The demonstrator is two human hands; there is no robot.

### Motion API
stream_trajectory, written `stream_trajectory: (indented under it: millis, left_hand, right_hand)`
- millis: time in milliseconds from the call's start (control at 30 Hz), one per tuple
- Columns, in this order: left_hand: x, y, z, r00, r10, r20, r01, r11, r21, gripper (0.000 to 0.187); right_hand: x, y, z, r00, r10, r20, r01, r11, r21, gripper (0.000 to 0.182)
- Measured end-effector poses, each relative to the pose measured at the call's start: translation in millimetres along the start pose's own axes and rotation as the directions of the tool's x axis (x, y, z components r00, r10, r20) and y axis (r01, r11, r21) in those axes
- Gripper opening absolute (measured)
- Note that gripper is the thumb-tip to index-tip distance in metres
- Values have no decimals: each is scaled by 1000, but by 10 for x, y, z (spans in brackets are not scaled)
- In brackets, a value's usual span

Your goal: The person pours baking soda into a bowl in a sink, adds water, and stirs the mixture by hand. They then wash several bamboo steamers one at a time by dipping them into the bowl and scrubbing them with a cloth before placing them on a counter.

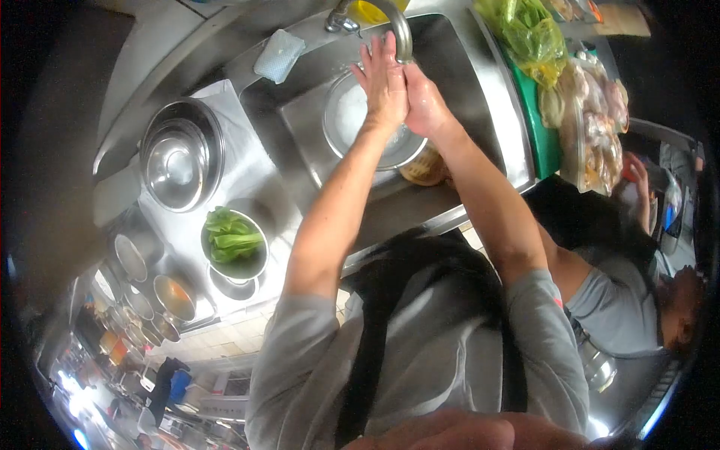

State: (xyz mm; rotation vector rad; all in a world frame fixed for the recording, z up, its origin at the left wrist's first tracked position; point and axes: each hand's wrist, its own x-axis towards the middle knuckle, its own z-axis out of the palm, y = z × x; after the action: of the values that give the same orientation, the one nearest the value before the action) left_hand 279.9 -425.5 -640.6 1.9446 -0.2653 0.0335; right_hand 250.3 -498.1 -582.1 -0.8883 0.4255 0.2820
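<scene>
Under the curved metal faucet, my two hands touch each other over the sink. My left hand has its fingers stretched out and spread, with the palm turned toward the other hand. My right hand presses against its side; the fingers of that hand are mostly hidden. Below them sits a round metal bowl with white, foamy-looking water. A woven basket lies beside the bowl, partly behind my right forearm.
Left of the sink stand stacked metal bowls and a bowl of leafy greens. A cloth lies on the back rim. At the right are a green board, bagged food and another person.
</scene>
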Motion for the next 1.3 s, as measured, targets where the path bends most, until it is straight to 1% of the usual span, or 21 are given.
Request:
stream_trajectory:
  millis: [67,100,133,200,267,333,367,500,533,600,667,733,867,933,1000,1033,1067,1133,1167,1233,1300]
  left_hand:
    - [120,-54,5,995,69,77,-90,945,314,60]
    - [180,37,-75,995,-2,101,-35,933,359,62]
    - [274,119,-160,952,-230,200,243,969,-41,58]
    - [262,179,-180,983,-169,78,178,976,-128,50]
    - [186,240,-232,972,-196,127,210,972,-108,39]
    - [140,149,-185,911,-312,269,411,739,-534,30]
    - [142,253,-256,891,-357,282,445,812,-377,26]
    - [107,263,-325,912,-300,280,362,909,-207,24]
    - [87,262,-296,932,-254,258,313,923,-224,26]
    - [83,277,-233,949,-200,244,260,935,-242,30]
    - [113,323,-187,909,-348,230,416,706,-573,28]
    - [146,368,-202,897,-364,251,438,655,-616,27]
    - [205,359,-234,907,-345,242,416,824,-384,26]
    - [225,217,-125,967,-243,81,256,898,-359,32]
    - [280,156,-135,965,-253,73,258,855,-449,32]
    - [289,119,-140,961,-268,66,260,802,-537,32]
    - [276,156,-168,960,-270,68,264,805,-531,32]
    - [284,233,-235,911,-376,169,389,649,-653,36]
    - [287,323,-279,911,-376,167,389,654,-649,36]
    - [261,498,-342,863,-376,338,426,901,-82,37]
    - [153,502,-246,921,-307,241,350,923,-161,33]
  right_hand:
    - [-139,-25,-59,989,-93,113,98,995,-37,61]
    - [-242,-44,-143,992,-60,114,71,993,-94,64]
    - [-348,-59,-220,993,-56,101,65,994,-92,64]
    - [-547,-98,-365,993,32,118,-10,983,-184,66]
    - [-699,-11,-575,1000,-2,29,8,981,-194,64]
    - [-836,91,-816,973,-100,-208,40,960,-276,59]
    - [-935,104,-888,955,-129,-268,60,966,-250,55]
    - [-1260,323,-1445,905,-216,-366,49,908,-416,49]
    - [-1351,378,-1579,901,-220,-374,48,908,-417,49]
    - [-1512,453,-1782,868,-315,-383,-1,771,-637,45]
    - [-1661,528,-1912,850,-334,-406,-2,771,-637,42]
    - [-1807,613,-2080,862,-373,-342,18,699,-715,39]
    - [-2020,817,-2188,842,-472,-261,60,563,-825,33]
    - [-2086,918,-2200,831,-481,-279,40,553,-832,30]
    - [-2148,893,-2077,866,-498,-39,49,162,-986,32]
    - [-2159,889,-2009,861,-509,17,59,67,-996,36]
    - [-2165,916,-2003,862,-507,13,59,76,-995,36]
    - [-2144,956,-2004,896,-428,118,85,-96,-992,39]
    - [-2125,996,-2013,884,-449,130,70,-148,-987,22]
    - [-2101,1006,-1988,871,-469,147,75,-169,-983,22]
    - [-2084,1024,-1986,858,-487,162,76,-192,-978,22]
